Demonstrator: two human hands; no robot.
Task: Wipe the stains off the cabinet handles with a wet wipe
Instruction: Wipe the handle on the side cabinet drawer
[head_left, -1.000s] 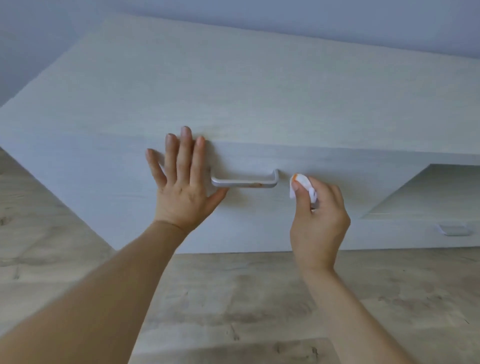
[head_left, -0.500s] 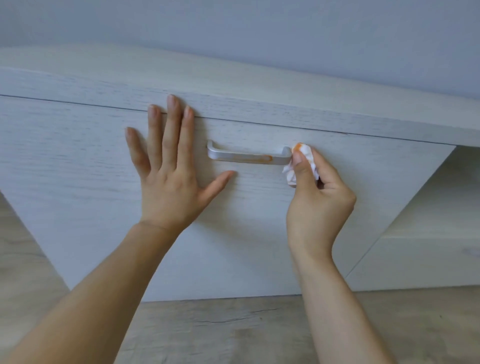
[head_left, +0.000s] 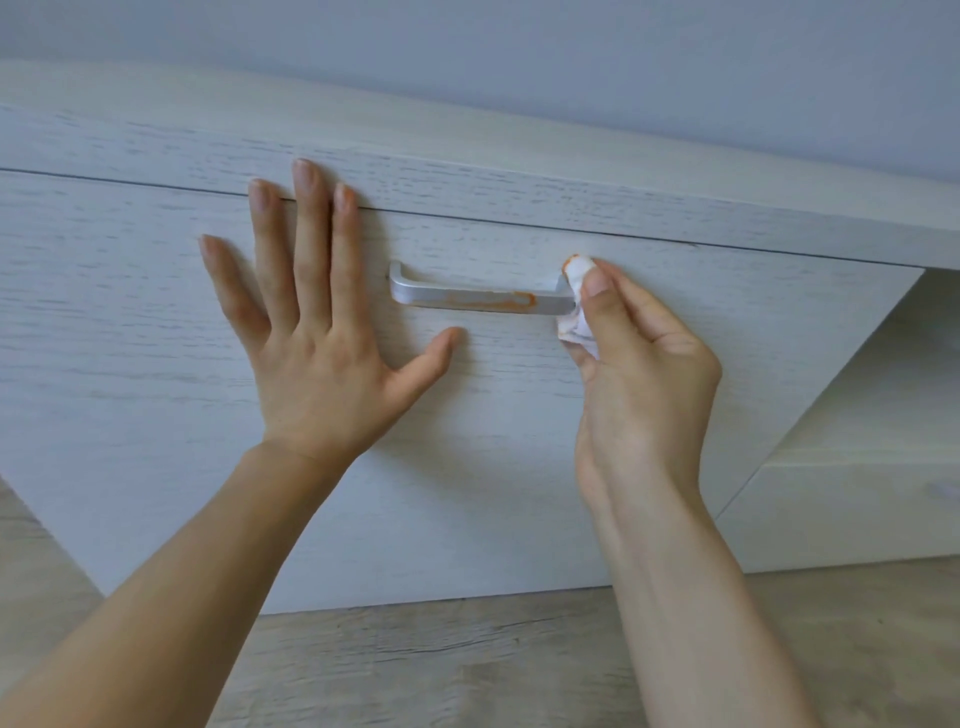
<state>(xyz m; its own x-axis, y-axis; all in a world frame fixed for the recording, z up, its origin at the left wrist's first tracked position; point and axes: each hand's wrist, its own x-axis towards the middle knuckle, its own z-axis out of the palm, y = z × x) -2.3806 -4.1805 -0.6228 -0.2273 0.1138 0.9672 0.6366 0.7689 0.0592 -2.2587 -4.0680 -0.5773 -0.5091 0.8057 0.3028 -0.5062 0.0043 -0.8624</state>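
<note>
Fingers (head_left: 670, 332) of the right hand (head_left: 644, 384) were curled around a crumpled wet wipe (head_left: 574, 275), thumb on top, pressing it against the right end of the silver handle (head_left: 467, 299). Half a second before, the wipe had sat at that same end; hardly anything had shifted. An orange stain (head_left: 493, 300) streaked the bar's middle, and the wipe's tip looked orange too. Spread flat, the left hand (head_left: 322, 353) pressed on the pale drawer front (head_left: 156, 364) beside the handle. No writing was legible.
</note>
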